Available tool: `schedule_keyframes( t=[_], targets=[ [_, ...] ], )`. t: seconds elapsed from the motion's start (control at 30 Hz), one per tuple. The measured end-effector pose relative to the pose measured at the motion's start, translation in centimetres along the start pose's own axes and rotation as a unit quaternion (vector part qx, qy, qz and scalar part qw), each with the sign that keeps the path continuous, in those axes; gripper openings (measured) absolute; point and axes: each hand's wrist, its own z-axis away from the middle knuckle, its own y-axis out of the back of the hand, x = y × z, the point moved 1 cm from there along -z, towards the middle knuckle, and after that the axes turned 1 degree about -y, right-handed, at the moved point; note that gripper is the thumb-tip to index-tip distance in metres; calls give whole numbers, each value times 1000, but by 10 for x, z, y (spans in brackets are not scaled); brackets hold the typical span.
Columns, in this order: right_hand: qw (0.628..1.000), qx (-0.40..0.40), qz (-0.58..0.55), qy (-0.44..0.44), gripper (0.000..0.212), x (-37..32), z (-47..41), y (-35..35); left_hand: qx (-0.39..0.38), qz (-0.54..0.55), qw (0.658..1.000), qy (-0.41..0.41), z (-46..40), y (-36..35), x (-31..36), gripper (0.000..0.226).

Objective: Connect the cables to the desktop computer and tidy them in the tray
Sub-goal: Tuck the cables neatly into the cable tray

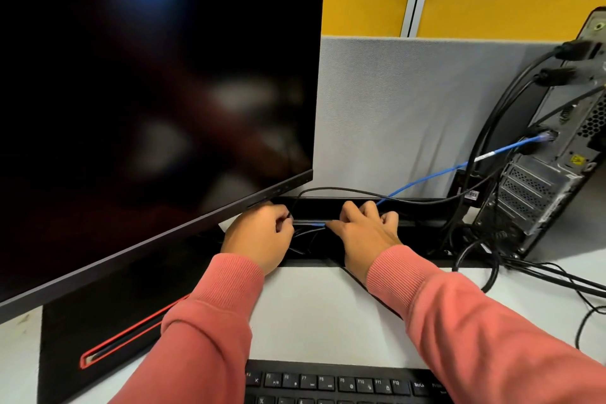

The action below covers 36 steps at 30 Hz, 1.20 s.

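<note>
A black cable tray (423, 207) runs along the desk's back edge, below the grey partition. Both hands reach into it. My left hand (259, 236) is closed around black cables at the tray's left part. My right hand (364, 233) pinches a bundle of black cables and the blue network cable (426, 178) just right of it. The blue cable runs up to a port on the back of the desktop computer (551, 174) at the right. Several black cables (511, 95) are plugged into the computer's rear and hang down toward the tray.
A large black monitor (157, 75) fills the left, its red-trimmed stand (98, 338) on the white desk (314, 311). A black keyboard (334, 384) lies at the near edge. Loose black cables (557, 279) trail over the desk at the right. Yellow wall behind.
</note>
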Motion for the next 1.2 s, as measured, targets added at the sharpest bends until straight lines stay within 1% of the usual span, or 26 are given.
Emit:
schedule_keyframes(
  t=[0.1, 0.2, 0.27, 0.33, 0.47, 0.53, 0.63, 0.73, 0.83, 0.9, 1.0, 1.1, 1.2],
  targets=[
    [999, -30, 8, -20, 39, -9, -5, -2, -39, -6, 999, -29, 1, 1, 2, 16],
    [999, -43, 11, -31, 31, -9, -4, -9, -50, -12, 997, -51, 1, -1, 2, 11],
    [998, -62, 6, -34, 38, -6, -5, -11, -49, 2, 997, -53, 1, -1, 2, 7],
    [996, -86, 13, -36, 48, -4, -7, -12, -49, 6, 997, -59, 0, -3, 2, 11],
    [994, -104, 24, -31, 51, -5, -8, -12, -35, -16, 998, -55, -3, -4, 2, 12],
    [994, -102, 12, -24, 52, -5, -6, -13, -22, -26, 998, -48, -4, -6, 1, 12],
    [997, -78, -15, -17, 52, -3, -3, -14, -3, -54, 998, -33, -5, -10, 4, 9],
    [997, -71, -36, -8, 48, -4, -4, -13, 15, -69, 998, -8, -9, -12, 7, 8],
    [998, -48, -41, -5, 43, -4, -5, -8, 13, -78, 997, 2, -11, -15, 8, 10],
    [999, -29, -44, -9, 48, -4, -5, -5, 4, -65, 998, 7, -11, -17, 7, 12],
    [997, -9, -74, -24, 57, -1, 1, 0, -2, -47, 999, -10, -9, -17, 3, 12],
    [992, 10, -124, -29, 48, 5, 14, 5, -8, -32, 998, -46, -7, -14, 1, 10],
    [985, -17, -167, -45, 42, 10, 30, 10, -6, -8, 999, -52, -4, -7, 5, 24]
  ],
)
